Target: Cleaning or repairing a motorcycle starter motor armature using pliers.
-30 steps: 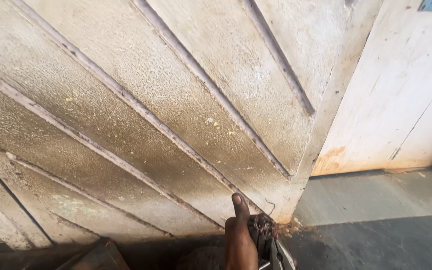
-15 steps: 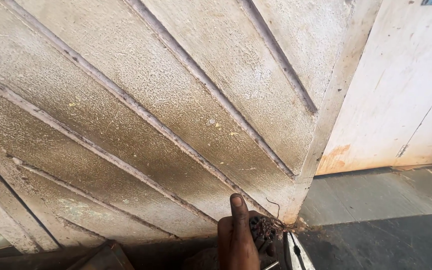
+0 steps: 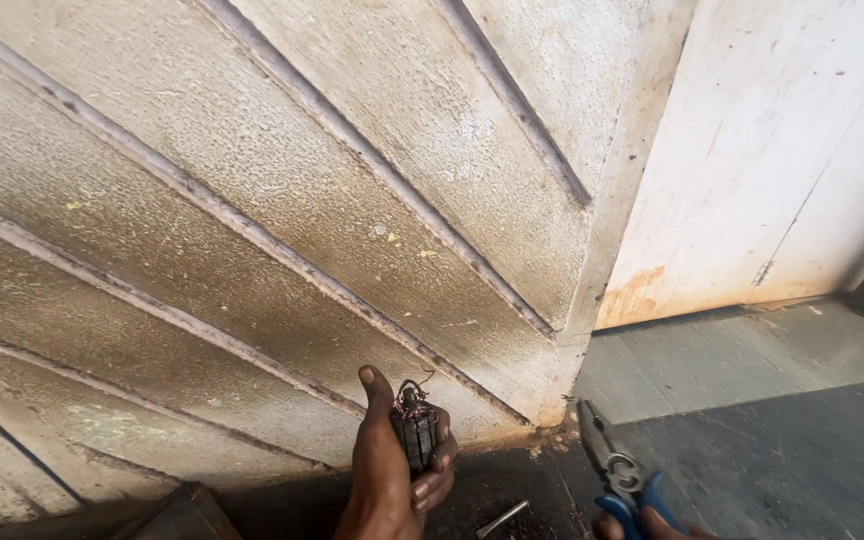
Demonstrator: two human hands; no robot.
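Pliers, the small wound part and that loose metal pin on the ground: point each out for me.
pliers (image 3: pixel 607 455), head view, on the steel pivot below the jaws
wound part (image 3: pixel 416 430), head view, on its dark body in the left hand
metal pin (image 3: pixel 502 519), head view, mid-shaft, on the ground

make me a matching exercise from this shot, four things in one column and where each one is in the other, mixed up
Things
1. small dark wire-wound motor part
2. blue-handled metal pliers
3. short grey metal rod
4. rust-stained pale door panel

Places
A. lying on the dark floor between the two hands
B. in the grip of the left hand
C. upper right, beyond the ribbed grey panel
D. in the right hand at the bottom edge, jaws pointing up

Pairs: 1-B, 2-D, 3-A, 4-C
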